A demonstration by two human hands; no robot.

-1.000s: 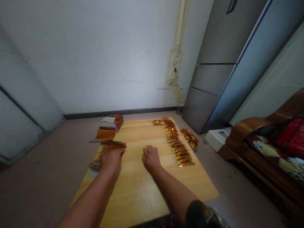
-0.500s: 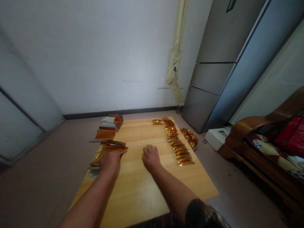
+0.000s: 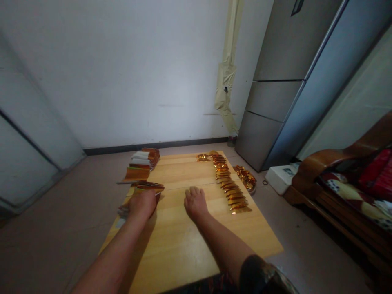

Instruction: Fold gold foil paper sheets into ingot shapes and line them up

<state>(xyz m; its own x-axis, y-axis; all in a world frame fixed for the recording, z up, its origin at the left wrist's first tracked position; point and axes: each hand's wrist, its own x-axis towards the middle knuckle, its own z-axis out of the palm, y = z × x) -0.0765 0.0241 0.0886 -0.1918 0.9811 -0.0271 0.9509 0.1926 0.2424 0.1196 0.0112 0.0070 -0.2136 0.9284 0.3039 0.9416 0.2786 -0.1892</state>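
Observation:
My left hand point(image 3: 141, 205) sits curled over a stack of gold foil strips point(image 3: 148, 188) at the left edge of a light wooden board point(image 3: 183, 232), and its fingers are hidden. My right hand point(image 3: 196, 203) lies flat on the bare wood with its fingers apart, holding nothing. To its right runs a long overlapping row of gold foil pieces point(image 3: 228, 183). More foil and white-backed pieces form a pile point(image 3: 142, 165) on the floor beyond the board's far left corner.
A heap of gold foil on a plate point(image 3: 245, 178) sits on the floor by the board's right edge. Beyond it stand a steel fridge point(image 3: 275, 98), a white box point(image 3: 281, 179) and a wooden sofa with a red cushion point(image 3: 337, 183). A wall lies ahead.
The foil under my left hand is drawn into a tighter stack, and that hand sits slightly farther forward. My right hand stays in place.

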